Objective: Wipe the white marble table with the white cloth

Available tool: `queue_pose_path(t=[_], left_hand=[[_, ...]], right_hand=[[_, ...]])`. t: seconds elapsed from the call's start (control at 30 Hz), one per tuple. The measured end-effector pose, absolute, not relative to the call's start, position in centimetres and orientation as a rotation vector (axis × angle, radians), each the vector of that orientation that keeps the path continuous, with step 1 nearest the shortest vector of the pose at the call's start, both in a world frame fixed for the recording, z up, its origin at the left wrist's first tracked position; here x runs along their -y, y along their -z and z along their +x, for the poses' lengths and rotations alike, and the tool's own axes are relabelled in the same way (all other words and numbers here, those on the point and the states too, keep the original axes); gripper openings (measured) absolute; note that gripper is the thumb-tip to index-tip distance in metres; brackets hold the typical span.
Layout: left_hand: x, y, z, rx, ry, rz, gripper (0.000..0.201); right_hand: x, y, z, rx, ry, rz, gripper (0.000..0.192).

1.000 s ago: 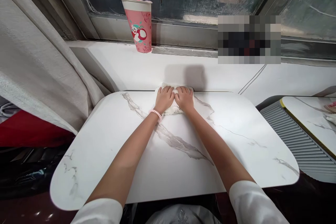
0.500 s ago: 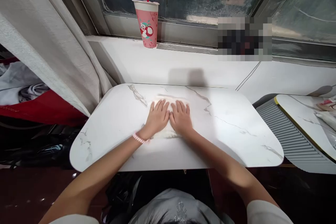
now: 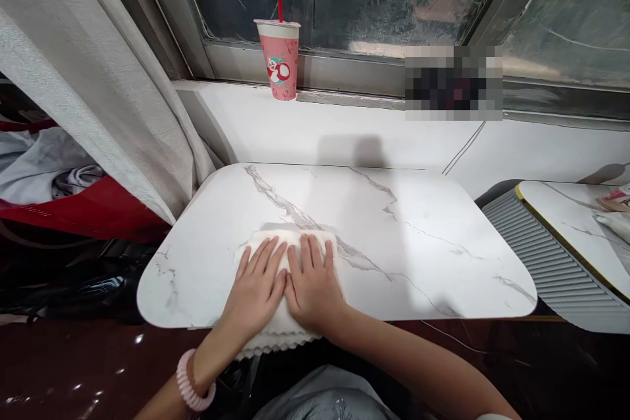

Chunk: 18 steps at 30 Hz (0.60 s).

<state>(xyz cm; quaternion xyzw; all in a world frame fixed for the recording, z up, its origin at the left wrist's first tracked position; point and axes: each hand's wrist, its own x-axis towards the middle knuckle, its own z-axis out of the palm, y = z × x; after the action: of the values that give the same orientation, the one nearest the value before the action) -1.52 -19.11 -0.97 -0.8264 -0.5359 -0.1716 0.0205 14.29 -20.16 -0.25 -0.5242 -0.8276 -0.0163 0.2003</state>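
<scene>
The left hand point(image 3: 256, 285) and right hand point(image 3: 311, 281) are lying flat, palms down and fingers spread, side by side and touching, both pressing on the white cloth point(image 3: 275, 331). They are drawing it toward the body: half a second ago the cloth was near the middle of the desk point(image 3: 418, 256), a second ago at its far edge, and now it is hanging over the near edge, its scalloped hem off the top. So a full far-to-near stroke across the marble-patterned top is finishing, leaving the veined surface behind it bare. Farther off, a pale curtain point(image 3: 73, 72) is hanging at the left, a pink cup point(image 3: 279, 65) with a red straw is standing on the white windowsill point(image 3: 344, 128), and a second desk point(image 3: 581, 223) is showing at the right.
</scene>
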Motion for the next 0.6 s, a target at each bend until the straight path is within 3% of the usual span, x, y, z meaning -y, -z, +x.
queue_pose_path(t=[0.3,0.6], left_hand=[[8.6,0.5,-3.8,1.67,0.48,-2.541,0.052],[-0.7,-0.1,-2.4,1.728,0.556,-2.549,0.048]], right_hand=[[9.6,0.2,11.8,2.273,0.031,-1.47,0.045],[0.0,0.3,12.1,2.028,-0.205,-1.543,0.032]])
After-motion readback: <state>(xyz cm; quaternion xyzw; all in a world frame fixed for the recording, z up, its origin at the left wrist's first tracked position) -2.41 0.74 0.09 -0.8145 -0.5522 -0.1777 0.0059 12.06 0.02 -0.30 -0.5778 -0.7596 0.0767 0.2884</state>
